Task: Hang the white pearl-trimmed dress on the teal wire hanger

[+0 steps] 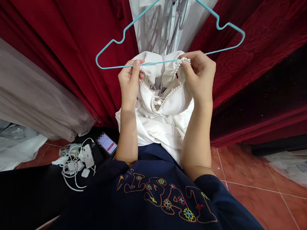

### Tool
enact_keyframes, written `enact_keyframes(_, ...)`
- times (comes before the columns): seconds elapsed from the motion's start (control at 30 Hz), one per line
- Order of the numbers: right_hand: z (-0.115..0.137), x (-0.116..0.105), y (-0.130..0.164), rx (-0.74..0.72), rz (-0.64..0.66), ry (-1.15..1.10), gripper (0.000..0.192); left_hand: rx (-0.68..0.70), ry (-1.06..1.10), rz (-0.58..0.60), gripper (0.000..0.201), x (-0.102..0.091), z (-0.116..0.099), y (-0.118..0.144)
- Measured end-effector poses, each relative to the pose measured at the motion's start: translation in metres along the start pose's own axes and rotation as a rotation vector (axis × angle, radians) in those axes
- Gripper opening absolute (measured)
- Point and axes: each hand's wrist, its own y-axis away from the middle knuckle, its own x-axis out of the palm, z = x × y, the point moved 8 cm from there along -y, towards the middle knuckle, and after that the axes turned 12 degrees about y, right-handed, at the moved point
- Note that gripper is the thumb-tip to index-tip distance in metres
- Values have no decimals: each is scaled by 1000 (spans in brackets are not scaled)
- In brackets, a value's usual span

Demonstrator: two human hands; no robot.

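Hands pinching a white garment's pearl neckline against a hanger bar

Left hand (130, 79) is closed on the white garment (164, 105) and the lower bar of the teal hanger (172, 28); right hand (198, 78) is closed, pinching the pearl trim (171, 90) at the bar's other side. The bar's long axis runs left to right between both hands, each equally near, with the garment hanging below them. Red curtains (266, 42) hang behind; a phone (108, 143) and white cables (75, 164) lie below the left hand, the red tile floor (255, 192) below the right.
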Motion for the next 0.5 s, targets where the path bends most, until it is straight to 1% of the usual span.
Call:
enact_keyframes(0.07, -2, -3, 2, -11, -4, 21, 29, -16, 15, 24, 30, 2, 0, 2)
enact_keyframes(0.13, -1, -6, 2, -26, -5, 61, 26, -16, 51, 64, 23, 0, 1, 3)
enact_keyframes(0.2, 1, -9, 1, -34, -16, 100, 22, -31, 73, 123, 20, -5, 5, 5)
enact_keyframes(0.27, 3, -10, 1, -35, -34, 121, 19, -91, 40, 159, 20, -16, 13, 6)
enact_keyframes(0.3, 4, -11, 2, -35, -44, 132, 18, -130, -2, 145, 17, -26, 19, 7)
enact_keyframes(0.33, 5, -12, 3, -33, -51, 150, 17, -166, -59, 106, 12, -38, 24, 7)
enact_keyframes(0.4, 7, -13, 4, -36, -65, 207, 14, -193, -196, -29, 2, -69, 28, 6)
enact_keyframes(0.43, 8, -14, 4, -40, -71, 243, 13, -186, -258, -94, 8, -83, 27, 4)
enact_keyframes(0.47, 9, -15, 4, -47, -74, 278, 12, -181, -304, -128, 14, -95, 25, 0)
enact_keyframes(0.5, 10, -16, 4, -53, -71, 304, 11, -177, -329, -134, 19, -103, 23, -5)
